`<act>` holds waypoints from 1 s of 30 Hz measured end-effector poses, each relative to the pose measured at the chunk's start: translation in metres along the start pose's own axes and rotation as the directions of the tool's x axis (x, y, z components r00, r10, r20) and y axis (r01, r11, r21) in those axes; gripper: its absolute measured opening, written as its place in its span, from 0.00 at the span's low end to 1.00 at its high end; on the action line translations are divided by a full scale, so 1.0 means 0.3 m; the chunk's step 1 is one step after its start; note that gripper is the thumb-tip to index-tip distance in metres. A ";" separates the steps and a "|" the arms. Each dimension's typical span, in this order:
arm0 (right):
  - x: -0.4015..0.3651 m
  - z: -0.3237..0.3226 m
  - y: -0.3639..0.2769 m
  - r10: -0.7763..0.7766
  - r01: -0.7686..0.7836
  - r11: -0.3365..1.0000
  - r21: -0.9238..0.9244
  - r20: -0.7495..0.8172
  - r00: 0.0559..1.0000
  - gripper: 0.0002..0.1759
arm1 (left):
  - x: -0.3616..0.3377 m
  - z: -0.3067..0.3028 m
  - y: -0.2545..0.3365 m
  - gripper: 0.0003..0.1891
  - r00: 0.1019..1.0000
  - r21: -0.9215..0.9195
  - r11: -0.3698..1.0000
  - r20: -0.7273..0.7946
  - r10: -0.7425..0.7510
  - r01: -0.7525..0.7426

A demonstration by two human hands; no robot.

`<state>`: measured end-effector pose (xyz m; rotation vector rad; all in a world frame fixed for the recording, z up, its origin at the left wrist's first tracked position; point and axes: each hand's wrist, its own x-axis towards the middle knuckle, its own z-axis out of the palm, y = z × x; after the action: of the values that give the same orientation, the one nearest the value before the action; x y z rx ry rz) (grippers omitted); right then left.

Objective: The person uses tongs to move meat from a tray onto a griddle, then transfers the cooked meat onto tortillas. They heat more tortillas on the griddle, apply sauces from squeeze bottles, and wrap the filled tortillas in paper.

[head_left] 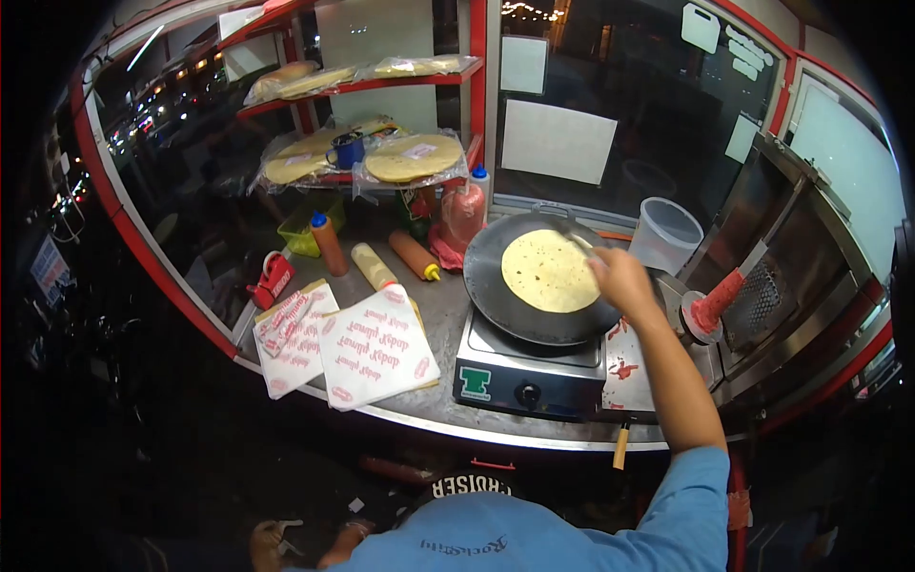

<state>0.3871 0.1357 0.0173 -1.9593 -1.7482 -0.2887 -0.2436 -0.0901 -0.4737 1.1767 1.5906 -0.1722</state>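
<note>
My right hand (621,282) is closed around a thin, blurred utensil (576,240) at the right side of a black pan (491,300). A round, pale flatbread (548,271) with brown spots lies flat in the pan, and the utensil's end is over its upper right edge. Under the pan stands a steel stove (529,381) with a dark knob. Low in the frame, left of the blue shirt, is a dim patch of skin (345,545) that may be my left hand or arm; no fingers can be made out.
Printed wrapping papers (379,348) lie left of the stove, below several sauce bottles (329,244). Bagged flatbreads (412,158) fill shelves behind. A clear bucket (667,234) stands behind the pan's right side. Right are a meat spit (715,303) and a metal tray (643,377).
</note>
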 end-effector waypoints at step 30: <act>-0.686 0.093 0.386 0.557 -0.542 0.689 -0.481 -0.127 0.821 0.34 | 0.282 -0.445 -0.226 0.10 0.927 0.464 0.820 0.316 0.200 -0.335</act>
<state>0.4633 -0.0360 -0.1288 -2.7677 -1.0591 -0.5365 -0.3748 0.0111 -0.5195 1.7057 1.1583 -0.5664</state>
